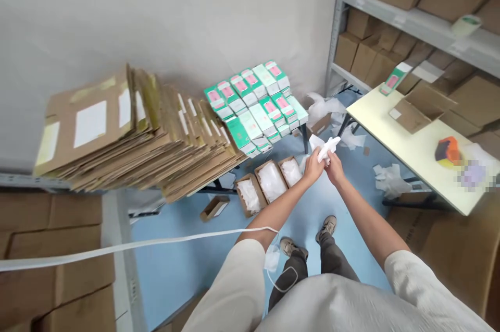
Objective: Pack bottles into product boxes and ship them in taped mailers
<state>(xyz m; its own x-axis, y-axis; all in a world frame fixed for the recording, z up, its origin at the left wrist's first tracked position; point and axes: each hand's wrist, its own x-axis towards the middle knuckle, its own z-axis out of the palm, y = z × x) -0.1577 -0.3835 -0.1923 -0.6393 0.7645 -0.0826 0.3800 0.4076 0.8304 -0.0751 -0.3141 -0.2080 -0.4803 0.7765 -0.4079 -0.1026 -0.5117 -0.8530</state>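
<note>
One crumpled, white, paper-like bundle, which we grip in both our bare left hand and bare right hand above the smooth blue floor; a slackened pinch could, we judge, drop it.

Wall table: flattened cardboard, green-white boxes. Cream table: open carton, orange item. Blue floor: three filled boxes.

Flattened cartons: matt cardboard, rough along the edges, bearing smooth white paper labels. Small boxes: smooth printed card. Shelf: painted metal. Right-hand tabletop: smooth, faintly glossy. Floor: smooth, slight sheen. Shirt: matt cloth. White bundle: crumpled, apparently thin paper or plastic, though blurred.
</note>
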